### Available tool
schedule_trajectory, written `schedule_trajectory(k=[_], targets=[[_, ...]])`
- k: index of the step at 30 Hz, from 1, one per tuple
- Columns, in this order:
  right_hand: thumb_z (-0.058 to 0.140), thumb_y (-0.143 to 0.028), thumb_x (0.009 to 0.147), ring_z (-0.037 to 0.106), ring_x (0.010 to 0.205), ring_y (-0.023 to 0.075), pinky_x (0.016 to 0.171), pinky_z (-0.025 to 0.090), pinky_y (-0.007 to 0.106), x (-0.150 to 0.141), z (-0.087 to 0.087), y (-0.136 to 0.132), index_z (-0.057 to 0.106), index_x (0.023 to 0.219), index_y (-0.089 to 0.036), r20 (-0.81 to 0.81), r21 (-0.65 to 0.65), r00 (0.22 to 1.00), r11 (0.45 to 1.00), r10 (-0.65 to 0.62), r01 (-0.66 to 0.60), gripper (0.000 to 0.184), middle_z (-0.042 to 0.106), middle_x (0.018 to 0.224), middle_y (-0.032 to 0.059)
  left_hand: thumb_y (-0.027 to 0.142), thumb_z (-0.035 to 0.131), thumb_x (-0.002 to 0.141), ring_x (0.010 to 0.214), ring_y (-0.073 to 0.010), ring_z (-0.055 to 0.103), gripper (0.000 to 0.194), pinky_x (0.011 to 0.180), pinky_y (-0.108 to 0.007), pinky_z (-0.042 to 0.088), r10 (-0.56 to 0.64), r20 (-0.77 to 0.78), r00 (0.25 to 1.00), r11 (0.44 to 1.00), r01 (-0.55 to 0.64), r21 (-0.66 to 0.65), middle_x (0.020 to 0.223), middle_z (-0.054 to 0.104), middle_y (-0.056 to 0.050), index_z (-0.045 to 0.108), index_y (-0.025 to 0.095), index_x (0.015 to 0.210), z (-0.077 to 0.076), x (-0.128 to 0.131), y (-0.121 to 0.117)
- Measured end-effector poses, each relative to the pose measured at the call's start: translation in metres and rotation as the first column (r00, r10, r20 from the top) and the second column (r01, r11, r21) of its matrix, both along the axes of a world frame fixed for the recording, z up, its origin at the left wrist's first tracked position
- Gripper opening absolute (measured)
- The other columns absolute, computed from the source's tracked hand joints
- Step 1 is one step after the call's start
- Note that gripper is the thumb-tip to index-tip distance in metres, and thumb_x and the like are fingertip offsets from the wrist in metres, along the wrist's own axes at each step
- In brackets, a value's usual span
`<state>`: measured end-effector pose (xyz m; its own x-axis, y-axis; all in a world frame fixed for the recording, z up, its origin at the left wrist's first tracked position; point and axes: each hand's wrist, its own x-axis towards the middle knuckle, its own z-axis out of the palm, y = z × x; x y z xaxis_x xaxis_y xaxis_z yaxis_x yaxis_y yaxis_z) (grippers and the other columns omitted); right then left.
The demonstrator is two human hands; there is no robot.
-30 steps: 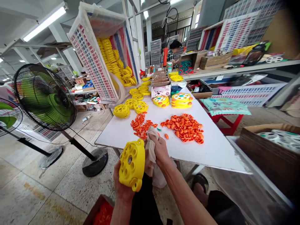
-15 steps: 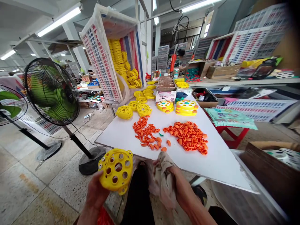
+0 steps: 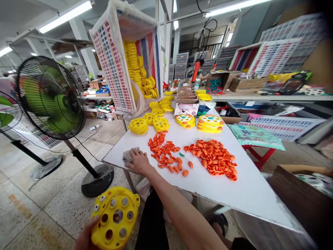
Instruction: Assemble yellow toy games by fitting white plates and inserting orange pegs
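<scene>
A yellow plastic shell (image 3: 117, 217) with round holes and small eyes is held at its left edge by my left hand (image 3: 87, 236), low in front of the table's left corner. My right hand (image 3: 139, 160) reaches across to that corner and holds a crumpled grey cloth (image 3: 128, 158) against the white tabletop. To the right of that hand lie loose orange plastic pieces (image 3: 163, 149), with a larger orange pile (image 3: 214, 156) beyond them. A small green piece (image 3: 181, 154) rests between the two groups.
Yellow shells (image 3: 138, 125) sit along the table's left side, and stacked yellow-and-white assemblies (image 3: 210, 123) stand at the back. A tilted crate (image 3: 111, 66) of yellow parts rises behind. A fan (image 3: 52, 97) stands left; an open carton (image 3: 293, 191) is at right.
My right hand has moved left and forward with the cloth, from the table's front edge onto its left corner. My left hand has lowered the yellow shell towards me.
</scene>
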<state>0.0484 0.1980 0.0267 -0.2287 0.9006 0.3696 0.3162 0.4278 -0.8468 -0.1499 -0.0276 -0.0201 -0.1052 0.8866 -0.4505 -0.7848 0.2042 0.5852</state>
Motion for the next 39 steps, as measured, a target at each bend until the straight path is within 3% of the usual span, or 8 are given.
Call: schedule_trajectory(k=[4, 9, 15, 19, 25, 32, 36, 39], targets=[[0.078, -0.027, 0.079, 0.046, 0.139, 0.0371, 0.116, 0.03, 0.058, 0.026, -0.019, -0.02, 0.06, 0.135, -0.026, 0.074, 0.025, 0.997, 1.0, -0.007, 0.005, 0.059, 0.051, 0.154, 0.0118, 0.025, 0.066, 0.084, 0.112, -0.0412, 0.069, 0.078, 0.096, -0.058, 0.059, -0.108, -0.022, 0.994, 0.952, 0.097, -0.289, 0.114, 0.078, -0.007, 0.038, 0.032, 0.156, 0.003, 0.018, 0.009], [0.043, -0.036, 0.104, 0.073, 0.093, 0.0233, 0.085, 0.057, 0.038, 0.1, -0.031, -0.077, 0.066, 0.123, -0.02, -0.025, -0.106, 0.998, 0.993, -0.058, 0.055, 0.034, 0.076, 0.109, 0.0112, 0.015, 0.066, 0.088, 0.118, -0.0382, 0.068, 0.072, 0.102, -0.05, 0.056, -0.229, -0.082, 0.97, 0.961, 0.212, -0.178, 0.118, 0.076, -0.021, 0.038, 0.004, 0.154, 0.018, 0.058, 0.026], [0.065, -0.05, 0.093, 0.071, 0.102, 0.0261, 0.087, 0.057, 0.038, 0.157, -0.046, -0.157, 0.068, 0.124, -0.026, -0.272, -0.425, 0.961, 0.888, 0.058, -0.174, 0.039, 0.076, 0.115, 0.0066, 0.03, 0.065, 0.091, 0.107, -0.0343, 0.074, 0.055, 0.095, -0.043, 0.059, -0.426, -0.11, 0.898, 0.898, 0.404, -0.174, 0.116, 0.077, -0.022, 0.057, 0.002, 0.138, 0.025, 0.111, 0.039], [0.073, -0.051, 0.087, 0.072, 0.101, 0.0276, 0.086, 0.056, 0.038, 0.16, -0.054, -0.182, 0.07, 0.117, -0.024, -0.51, -0.518, 0.856, 0.825, -0.084, -0.227, 0.04, 0.078, 0.108, 0.0074, 0.037, 0.062, 0.094, 0.109, -0.0333, 0.073, 0.054, 0.096, -0.044, 0.058, -0.452, -0.103, 0.886, 0.883, 0.429, -0.189, 0.12, 0.075, -0.02, 0.057, 0.005, 0.137, 0.024, 0.134, 0.041], [0.078, -0.052, 0.082, 0.073, 0.101, 0.0274, 0.089, 0.057, 0.038, 0.162, -0.074, -0.204, 0.071, 0.113, -0.025, -0.569, -0.585, 0.77, 0.8, -0.29, -0.131, 0.042, 0.079, 0.108, 0.0084, 0.03, 0.074, 0.086, 0.11, -0.0305, 0.073, 0.055, 0.092, -0.038, 0.059, -0.43, -0.201, 0.88, 0.902, 0.409, -0.137, 0.126, 0.074, -0.015, 0.059, 0.015, 0.136, 0.02, 0.148, 0.033], [0.073, -0.053, 0.086, 0.073, 0.105, 0.0294, 0.088, 0.059, 0.039, 0.168, -0.079, -0.223, 0.07, 0.116, -0.025, -0.531, -0.575, 0.805, 0.81, -0.264, -0.113, 0.041, 0.078, 0.111, 0.0097, 0.031, 0.083, 0.078, 0.097, -0.0252, 0.075, 0.051, 0.081, -0.03, 0.059, -0.462, -0.313, 0.83, 0.886, 0.45, -0.116, 0.116, 0.077, -0.012, 0.065, 0.018, 0.124, 0.026, 0.157, 0.037], [0.068, -0.05, 0.09, 0.072, 0.107, 0.0282, 0.093, 0.058, 0.039, 0.2, -0.071, -0.2, 0.074, 0.112, -0.025, -0.27, -0.455, 0.926, 0.883, -0.263, 0.117, 0.034, 0.078, 0.113, 0.008, 0.033, 0.081, 0.08, 0.092, -0.0238, 0.075, 0.045, 0.076, -0.03, 0.059, -0.49, -0.355, 0.796, 0.866, 0.49, -0.097, 0.111, 0.078, -0.011, 0.065, 0.018, 0.12, 0.023, 0.158, 0.042], [0.062, -0.042, 0.095, 0.074, 0.097, 0.0244, 0.09, 0.058, 0.036, 0.232, -0.055, -0.153, 0.074, 0.111, -0.023, 0.043, -0.19, 0.932, 0.913, -0.359, 0.361, 0.029, 0.079, 0.11, 0.0074, 0.033, 0.081, 0.08, 0.089, -0.0238, 0.076, 0.047, 0.073, -0.029, 0.059, -0.516, -0.343, 0.785, 0.853, 0.508, -0.12, 0.108, 0.079, -0.01, 0.063, 0.019, 0.12, 0.018, 0.161, 0.042]])
